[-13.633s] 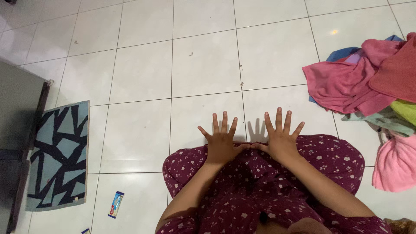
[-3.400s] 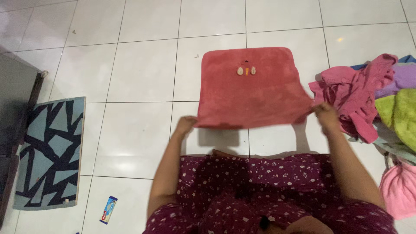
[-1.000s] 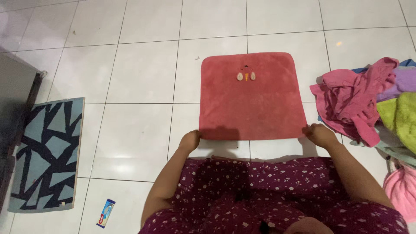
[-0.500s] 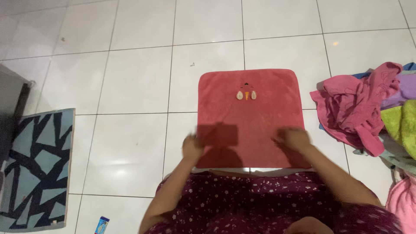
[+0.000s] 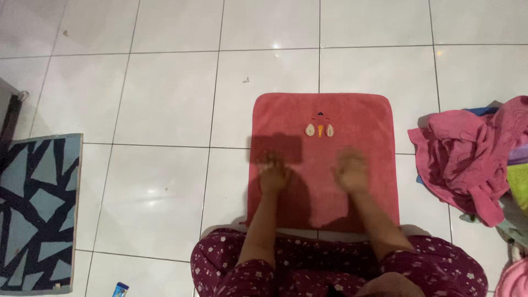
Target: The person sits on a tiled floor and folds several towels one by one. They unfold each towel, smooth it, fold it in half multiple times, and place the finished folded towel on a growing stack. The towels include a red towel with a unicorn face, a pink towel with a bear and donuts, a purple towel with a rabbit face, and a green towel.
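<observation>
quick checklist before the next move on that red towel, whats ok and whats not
1. Red towel lies spread flat on the tiled floor: ok.
2. Left hand and right hand both lie on the towel: ok.
3. Hands flat and open: cannot tell, both are blurred.
4. Far edge looks straight, corners not curled: ok.
5. Near edge flat: cannot tell, the arms and knees hide it.
6. Pile of clothes lies apart from the towel, at its right: ok.

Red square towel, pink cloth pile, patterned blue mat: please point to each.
Red square towel [image 5: 352, 113], head view, upper bare part.
Pink cloth pile [image 5: 462, 159], head view, middle.
Patterned blue mat [image 5: 36, 212], head view, centre.
</observation>
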